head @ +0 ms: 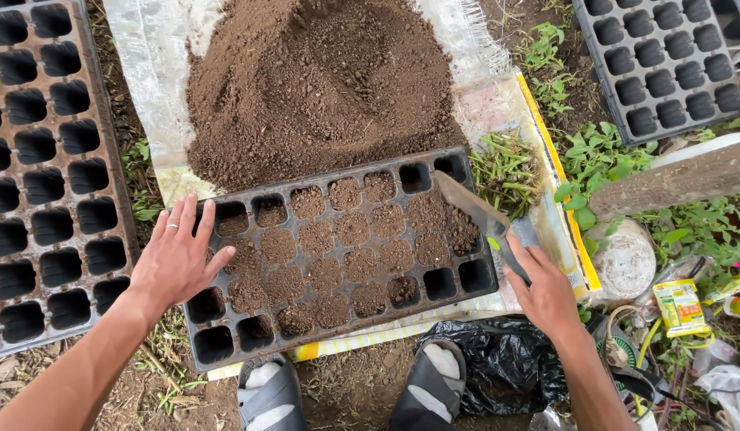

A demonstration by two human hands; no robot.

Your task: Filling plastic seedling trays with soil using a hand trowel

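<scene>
On the white woven plastic sheet (150, 48) lies a brown soil heap (318, 80). The black plastic seedling tray (338, 247) is mostly filled; its edge cells remain empty. The left hand (177, 259) rests flat and open on the tray's left edge, and the right hand (545, 291) grips a grey metal trowel (477, 211).

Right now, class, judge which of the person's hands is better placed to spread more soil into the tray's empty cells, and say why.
Probably the right hand: it grips the trowel, whose blade rests over the seedling tray. The left hand lies flat on the tray's left edge, holding nothing.
</scene>
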